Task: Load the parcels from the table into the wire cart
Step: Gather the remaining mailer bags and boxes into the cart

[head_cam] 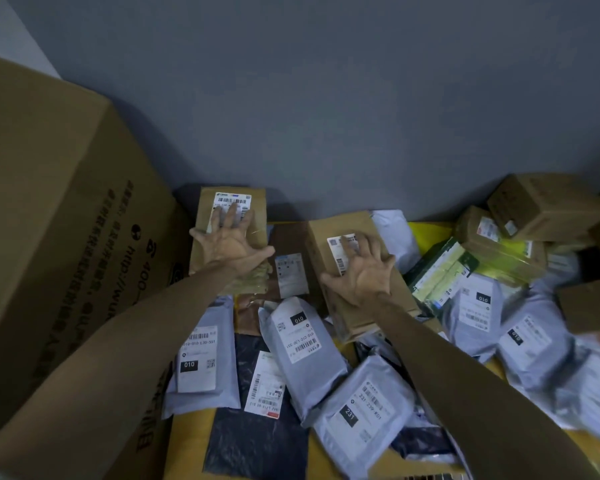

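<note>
Just right of the big carton (66, 237), the left hand (231, 244) presses the first brown box (253, 206); further right, the right hand (361, 268) presses the second brown box (329, 230) — fingers (231, 213) spread flat, apparently steadying both for lifting; no cart shows.

The carton (49, 202) is brown with black print. Right of it: brown boxes (343, 225), pale grey mailers (305, 362) with white barcode labels, a black bag (257, 445), a green packet (440, 268), yellow table (187, 452).

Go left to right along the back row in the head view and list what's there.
The large carton → left hand on a brown box → flat brown parcel → right hand on a second brown box → green-and-white package → stacked small boxes.
</note>
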